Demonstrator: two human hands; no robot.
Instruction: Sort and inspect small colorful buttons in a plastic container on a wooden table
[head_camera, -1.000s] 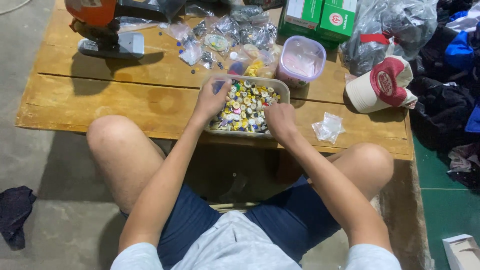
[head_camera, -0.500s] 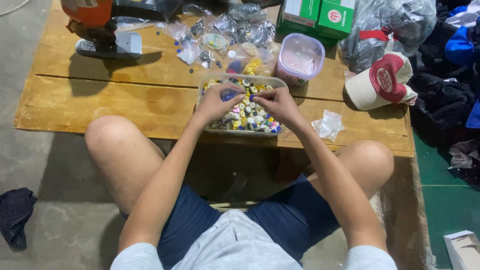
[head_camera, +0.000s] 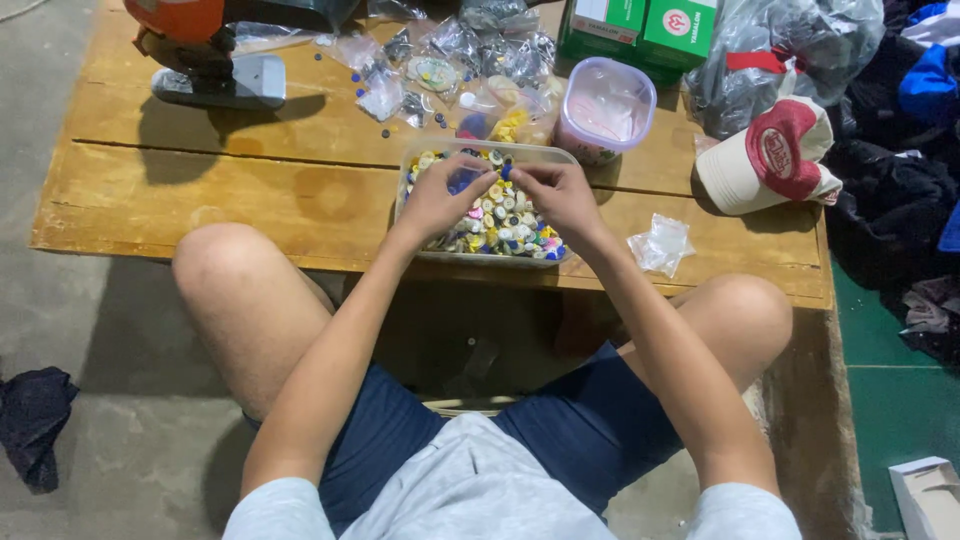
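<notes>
Head view: at upper centre of the frame, left hand (head_camera: 438, 200) and right hand (head_camera: 560, 193) hover over the clear tub of coloured buttons (head_camera: 497, 215) on the wooden table (head_camera: 250, 190), fingertips pinched together, the pinched item too small to identify.

Small workshop: rough wooden bench (head_camera: 250, 190), button tub (head_camera: 487, 205), press tool (head_camera: 205, 50).
</notes>
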